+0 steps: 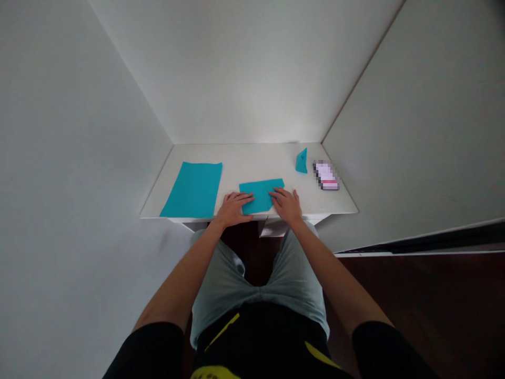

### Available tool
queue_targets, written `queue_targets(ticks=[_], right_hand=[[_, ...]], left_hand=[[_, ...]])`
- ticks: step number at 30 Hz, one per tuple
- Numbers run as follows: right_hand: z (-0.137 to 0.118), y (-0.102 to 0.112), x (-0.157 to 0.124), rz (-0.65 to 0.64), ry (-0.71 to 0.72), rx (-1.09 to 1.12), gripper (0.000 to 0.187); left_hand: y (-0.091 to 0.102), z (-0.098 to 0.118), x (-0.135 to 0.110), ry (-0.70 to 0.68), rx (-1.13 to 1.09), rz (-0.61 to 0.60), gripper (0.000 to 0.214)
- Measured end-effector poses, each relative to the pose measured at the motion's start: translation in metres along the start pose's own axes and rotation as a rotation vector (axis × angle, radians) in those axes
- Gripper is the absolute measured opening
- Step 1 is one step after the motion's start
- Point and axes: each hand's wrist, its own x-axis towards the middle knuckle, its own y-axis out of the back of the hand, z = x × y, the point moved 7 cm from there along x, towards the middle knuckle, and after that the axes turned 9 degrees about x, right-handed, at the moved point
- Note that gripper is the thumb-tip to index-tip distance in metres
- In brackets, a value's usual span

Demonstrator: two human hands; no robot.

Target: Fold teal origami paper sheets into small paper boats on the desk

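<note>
A folded teal paper sheet [261, 193] lies near the front edge of a small white table [252, 158]. My left hand [232, 208] rests flat on the sheet's left lower corner, fingers stretched out. My right hand [287, 204] lies flat on its right edge, fingers also spread. Neither hand grips anything.
A larger flat teal sheet [193, 189] lies at the table's left. A small folded teal paper shape [302, 160] stands at the back right, beside a blurred white and pink object [326, 176]. White walls close in on three sides. Dark floor lies at the right.
</note>
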Motion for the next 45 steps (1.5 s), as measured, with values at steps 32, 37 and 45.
queue_targets(ticks=[32, 37, 45], right_hand=[[-0.006, 0.004, -0.003, -0.002, 0.02, -0.058, 0.037], [-0.008, 0.005, -0.003, 0.004, 0.018, -0.068, 0.038], [-0.006, 0.003, -0.002, 0.001, 0.012, -0.068, 0.038]], left_hand=[[-0.001, 0.024, 0.06, 0.256, -0.084, 0.065, 0.028], [0.006, 0.039, 0.055, 0.345, 0.08, 0.142, 0.038], [-0.008, 0.073, 0.009, 0.39, 0.168, 0.187, 0.05]])
